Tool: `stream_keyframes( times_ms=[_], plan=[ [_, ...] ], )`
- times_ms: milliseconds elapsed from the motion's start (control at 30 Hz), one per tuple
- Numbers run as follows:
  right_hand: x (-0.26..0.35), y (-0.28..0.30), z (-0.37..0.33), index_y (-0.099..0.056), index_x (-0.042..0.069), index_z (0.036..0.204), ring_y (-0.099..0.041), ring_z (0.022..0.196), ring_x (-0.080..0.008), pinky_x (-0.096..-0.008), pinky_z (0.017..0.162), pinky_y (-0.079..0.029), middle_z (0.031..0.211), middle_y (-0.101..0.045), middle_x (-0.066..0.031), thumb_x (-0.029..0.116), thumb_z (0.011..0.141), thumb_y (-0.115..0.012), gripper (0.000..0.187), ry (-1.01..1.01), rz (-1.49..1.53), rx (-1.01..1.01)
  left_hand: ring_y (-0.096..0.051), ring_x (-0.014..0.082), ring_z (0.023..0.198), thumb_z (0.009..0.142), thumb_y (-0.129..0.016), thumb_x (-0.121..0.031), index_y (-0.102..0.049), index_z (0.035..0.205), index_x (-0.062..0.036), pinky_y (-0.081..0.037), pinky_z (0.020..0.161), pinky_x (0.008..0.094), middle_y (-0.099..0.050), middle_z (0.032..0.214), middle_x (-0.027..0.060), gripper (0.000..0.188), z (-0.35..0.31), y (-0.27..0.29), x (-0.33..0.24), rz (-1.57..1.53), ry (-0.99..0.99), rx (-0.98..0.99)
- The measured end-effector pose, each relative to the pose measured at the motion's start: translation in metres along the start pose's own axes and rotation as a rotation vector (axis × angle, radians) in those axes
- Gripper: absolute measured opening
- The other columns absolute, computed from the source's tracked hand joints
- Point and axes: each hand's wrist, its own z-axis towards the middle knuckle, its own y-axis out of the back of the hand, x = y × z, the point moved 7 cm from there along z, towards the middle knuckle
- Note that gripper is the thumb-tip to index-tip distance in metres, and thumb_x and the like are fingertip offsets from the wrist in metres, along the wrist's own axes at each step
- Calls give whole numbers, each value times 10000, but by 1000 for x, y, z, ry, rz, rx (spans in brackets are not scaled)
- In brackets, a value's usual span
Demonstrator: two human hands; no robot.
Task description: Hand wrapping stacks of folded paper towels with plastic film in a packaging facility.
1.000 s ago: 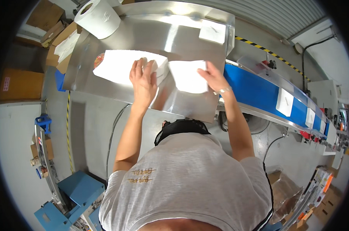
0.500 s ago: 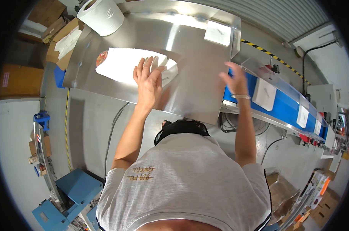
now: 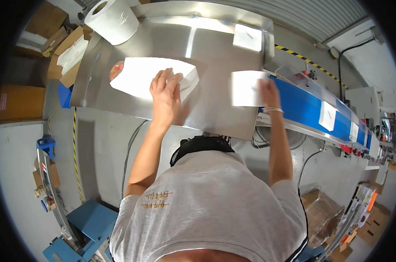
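On the left of the steel table lies a long row of thin white square packets (image 3: 139,74), packed together with the front ones leaning. My left hand (image 3: 165,94) rests on the row's right end, its fingers bent over the packets and holding them. At the right edge of the table, my right hand (image 3: 270,91) grips a single white square packet (image 3: 247,88) by its right side, over the start of a blue conveyor belt (image 3: 296,100). Hand and packet are slightly blurred. More white packets (image 3: 327,115) lie spaced out along the belt.
Another white packet (image 3: 247,38) lies at the table's far right corner. A big white roll (image 3: 119,26) stands at the far left, by an open cardboard box (image 3: 69,56). A round reddish item (image 3: 116,70) touches the row's left end. A clear guard (image 3: 294,78) runs along the belt.
My right hand, empty half a second ago, now has a packet from the belt and has brought it left over the table edge. The belt's packets have moved nearer. My left hand stays on the row.
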Motion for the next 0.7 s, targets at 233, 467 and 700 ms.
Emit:
stream_keyframes(
  times_ms=[233,467,700],
  plan=[
    [90,78,-35,-600,55,1096,-589,908,-321,-382,825,-459,1043,-636,-180,413,771,-716,497,423,-1577,-832,-406,400,1237,737,-622,57,-678,1015,-76,-255,1047,512,-515,1270,160,313,-2,-1,4,-68,2,-7],
    [109,-171,-48,-497,111,1302,-523,1182,-243,-339,982,-421,1269,-561,-67,251,811,-715,555,375,-534,586,-308,408,1314,737,-627,39,-688,986,-100,-187,1073,551,-421,1367,164,291,0,-6,1,-55,-79,75],
    [66,-187,-35,-474,17,1259,-529,1028,-126,-260,878,-432,1111,-580,-47,242,893,-645,462,90,-208,732,-312,447,1297,773,-640,-52,-574,1193,-60,-224,1057,555,-409,1351,255,425,1,-4,14,-44,-63,26]
  ],
)
